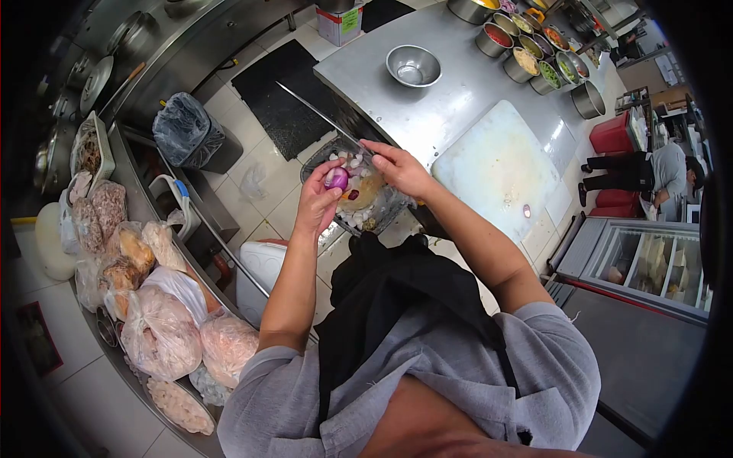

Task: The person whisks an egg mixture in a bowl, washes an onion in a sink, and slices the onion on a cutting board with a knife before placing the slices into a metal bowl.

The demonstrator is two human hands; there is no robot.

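Over a waste bin (391, 212) with onion scraps and peel in it, my left hand (310, 201) has its fingers closed around a purple onion (337, 179). My right hand (403, 172) grips a long knife (321, 114), its blade pointing away and to the left. Blade and onion are apart. Most of the knife's handle is hidden by my fingers. To the right of my right hand, a white cutting board (496, 172) lies on the steel table (355, 65), with a small onion piece (527, 211) near its front edge.
A steel bowl (413, 66) stands on the table, and several pots of chopped food (521, 64) line its far right. At left are a lined bin (195, 133) and a sink counter with bagged meat (160, 332). A person (663, 174) stands at far right, near a glass-topped fridge (649, 263).
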